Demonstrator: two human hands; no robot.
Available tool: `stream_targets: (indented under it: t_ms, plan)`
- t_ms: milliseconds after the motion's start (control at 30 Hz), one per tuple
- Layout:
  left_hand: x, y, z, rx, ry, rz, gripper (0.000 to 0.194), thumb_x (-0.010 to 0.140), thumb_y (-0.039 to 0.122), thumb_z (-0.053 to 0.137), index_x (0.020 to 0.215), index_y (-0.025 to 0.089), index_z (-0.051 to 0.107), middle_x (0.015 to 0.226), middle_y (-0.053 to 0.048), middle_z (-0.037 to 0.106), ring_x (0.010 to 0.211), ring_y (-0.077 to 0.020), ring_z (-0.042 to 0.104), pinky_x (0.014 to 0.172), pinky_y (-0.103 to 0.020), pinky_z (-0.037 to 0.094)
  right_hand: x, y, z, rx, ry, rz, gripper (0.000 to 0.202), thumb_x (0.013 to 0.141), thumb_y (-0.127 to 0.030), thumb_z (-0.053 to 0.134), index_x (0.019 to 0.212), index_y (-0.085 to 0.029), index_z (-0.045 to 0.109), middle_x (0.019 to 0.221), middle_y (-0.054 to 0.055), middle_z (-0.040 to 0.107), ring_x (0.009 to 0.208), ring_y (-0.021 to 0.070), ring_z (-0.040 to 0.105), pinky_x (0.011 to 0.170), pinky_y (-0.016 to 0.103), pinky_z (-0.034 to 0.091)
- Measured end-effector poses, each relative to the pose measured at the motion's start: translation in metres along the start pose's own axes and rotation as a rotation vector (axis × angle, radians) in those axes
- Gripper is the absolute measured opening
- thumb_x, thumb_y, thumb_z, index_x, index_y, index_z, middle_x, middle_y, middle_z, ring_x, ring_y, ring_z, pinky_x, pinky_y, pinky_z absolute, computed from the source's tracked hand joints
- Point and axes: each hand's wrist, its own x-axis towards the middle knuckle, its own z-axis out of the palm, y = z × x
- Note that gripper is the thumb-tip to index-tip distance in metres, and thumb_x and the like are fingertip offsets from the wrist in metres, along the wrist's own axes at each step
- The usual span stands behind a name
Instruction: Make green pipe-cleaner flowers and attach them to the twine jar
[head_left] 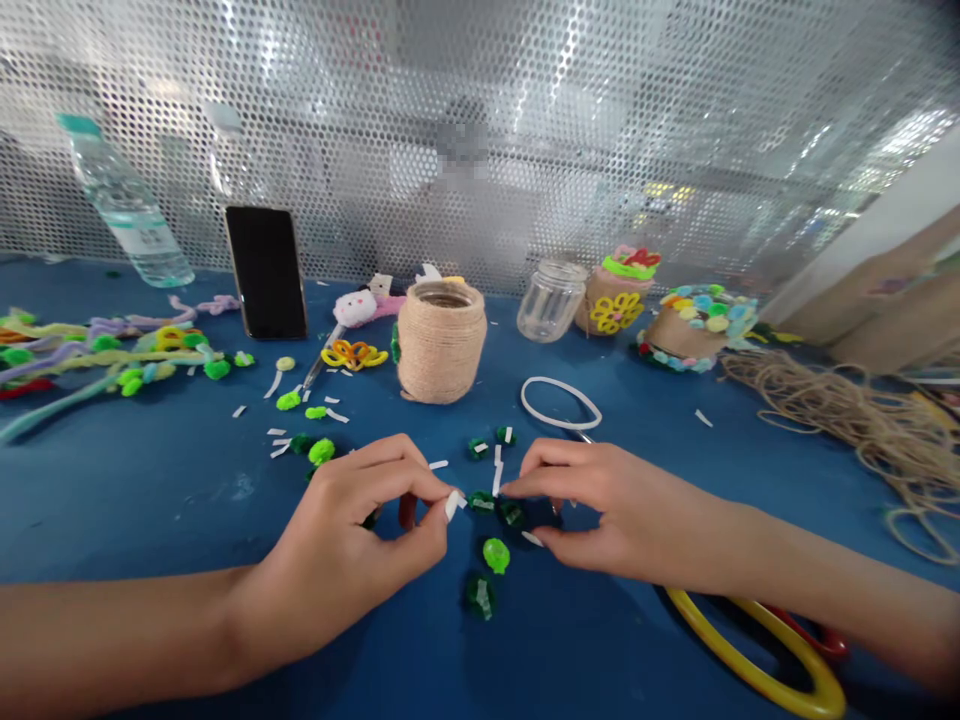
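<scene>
My left hand (367, 510) pinches a small piece of white tape (454, 503) between thumb and index finger. Thumb and index finger are apart on my right hand (585, 500), which holds nothing visible; its index fingertip is at the lower end of a narrow white strip (498, 470). Between the hands lie several dark green pom-poms (481, 502), some with pieces of tape on them, and a bright green pom-pom (496, 555). Another dark green pom-pom (480, 595) with tape sits nearer to me. A twine-wrapped jar (441, 345) stands behind my hands.
Yellow-handled scissors (757, 655) lie below my right forearm. Around the back are a phone (266, 275), a water bottle (135, 215), a glass jar (551, 303) and decorated jars (616, 300). Pipe cleaners (112, 355) spread at left; loose twine (847, 420) lies at right.
</scene>
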Motion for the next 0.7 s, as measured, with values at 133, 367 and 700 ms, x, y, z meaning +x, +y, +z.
stream_targets:
  t_ms: [133,367,700]
  plan:
    - [0.001,-0.001,0.0,0.014,0.006,-0.027,0.016,0.076,0.008,0.055,0.067,0.016,0.065,0.063,0.004,0.055,0.055,-0.0035,0.051,0.052,-0.012,0.042,0.001,0.007,-0.009,-0.05,0.047,0.053,0.029,0.08,-0.023,0.062,0.108,-0.021,0.066,0.09,0.005,0.062,0.074,0.0164,0.058,0.064,0.028,0.045]
    - [0.008,-0.014,0.0,0.108,-0.038,-0.127,0.017,0.074,0.013,0.056,0.079,0.02,0.07,0.071,0.002,0.063,0.056,-0.007,0.054,0.051,-0.015,0.045,0.01,0.038,-0.02,-0.136,0.226,0.182,0.027,0.083,-0.022,0.056,0.108,-0.015,0.063,0.092,0.008,0.059,0.07,0.0149,0.057,0.065,0.03,0.046]
    - [0.013,-0.014,-0.004,-0.019,-0.029,-0.212,0.012,0.078,0.021,0.056,0.077,0.019,0.068,0.07,0.0,0.065,0.057,-0.0096,0.056,0.046,-0.017,0.043,0.012,0.033,-0.003,-0.115,0.302,0.116,0.021,0.083,-0.019,0.055,0.103,-0.017,0.064,0.091,0.006,0.06,0.067,0.0136,0.056,0.059,0.027,0.046]
